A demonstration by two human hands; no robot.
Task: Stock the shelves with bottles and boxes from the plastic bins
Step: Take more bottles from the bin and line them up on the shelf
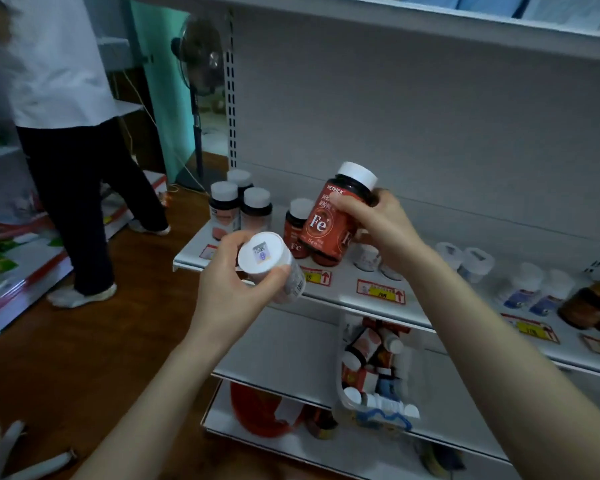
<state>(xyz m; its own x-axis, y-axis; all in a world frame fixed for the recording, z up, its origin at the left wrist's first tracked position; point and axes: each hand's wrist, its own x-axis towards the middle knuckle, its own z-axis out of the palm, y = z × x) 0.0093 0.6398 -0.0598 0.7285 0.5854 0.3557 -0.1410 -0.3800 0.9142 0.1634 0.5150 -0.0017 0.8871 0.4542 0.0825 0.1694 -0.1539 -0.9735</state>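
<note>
Through the head camera, I am reaching my right arm forward over the white metal shelf [343, 280]. My right hand [381, 226] is curling fingers and thumb round a red plastic bottle with a white cap and an "Fe" label [329, 220], holding it tilted, cap leaning right, just above similar red bottles [296, 230] standing on that shelf. My left hand [232, 275] is hovering nearer me, wrist bent, fingers wrapping a white round plastic bottle [274, 265], its stickered flat end facing me. A clear plastic bin [340, 375] of mixed bottles is sitting on the shelf below.
</note>
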